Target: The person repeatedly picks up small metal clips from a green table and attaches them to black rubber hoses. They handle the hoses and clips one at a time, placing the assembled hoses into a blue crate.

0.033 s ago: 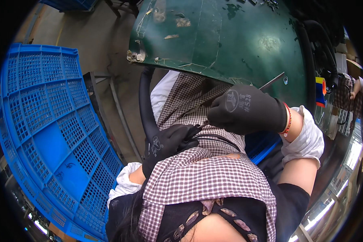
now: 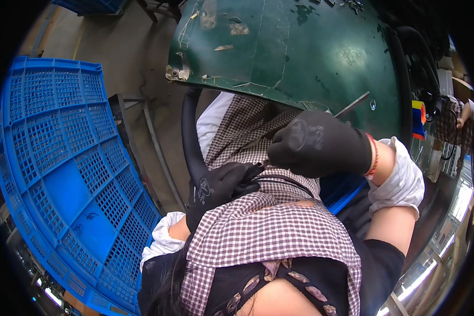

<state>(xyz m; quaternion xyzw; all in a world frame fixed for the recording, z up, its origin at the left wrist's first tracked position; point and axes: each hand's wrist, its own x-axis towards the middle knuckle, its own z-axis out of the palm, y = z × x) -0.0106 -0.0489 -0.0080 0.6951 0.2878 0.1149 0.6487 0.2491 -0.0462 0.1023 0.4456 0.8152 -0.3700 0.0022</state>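
Grips a long, smooth, curved black tube [image 2: 190, 131] in the black-gloved left hand [image 2: 221, 187] with fingers closed, on the near side of the green, flat-topped table [image 2: 321, 58] (running up toward the table's near left corner). Clenches the black-gloved right hand [image 2: 321, 143] around a thin, straight grey metal strip [image 2: 354, 103], projecting over the table's near edge.

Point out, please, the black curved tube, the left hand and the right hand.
Black curved tube [image 2: 189, 129]: head view, on its bare stretch.
Left hand [image 2: 220, 185]: head view, on its gloved back.
Right hand [image 2: 321, 145]: head view, on its gloved back.
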